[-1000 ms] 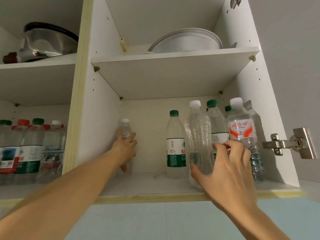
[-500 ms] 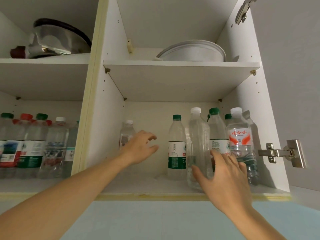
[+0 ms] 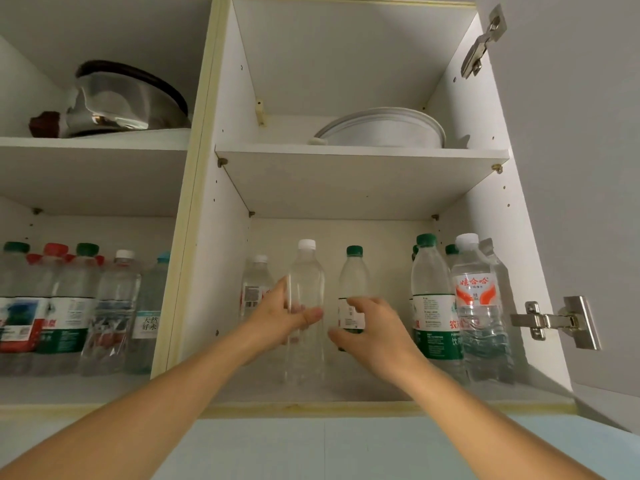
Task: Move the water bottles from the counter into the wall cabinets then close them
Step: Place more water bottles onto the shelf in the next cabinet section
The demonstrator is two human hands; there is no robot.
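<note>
both hands are inside the right-hand cabinet (image 3: 221, 258) now. a second ago my left hand (image 3: 277, 318) was at the small white-capped bottle (image 3: 254, 289) by the left wall; now that bottle stands alone at the back left and my left hand is wrapped round the clear white-capped bottle (image 3: 306, 289), which has crossed from the right group to the middle of the lower shelf (image 3: 346, 389). my right hand (image 3: 372, 327) has left that bottle and curls on the green-capped bottle (image 3: 353, 289) just beside it — pinching it, i think, though the fingertips are partly hidden. the labelled bottles (image 3: 471, 306) stay packed at the right wall, by the hinge (image 3: 554, 322). so this is tidying the row — the doors are still open, and closing remains.
</note>
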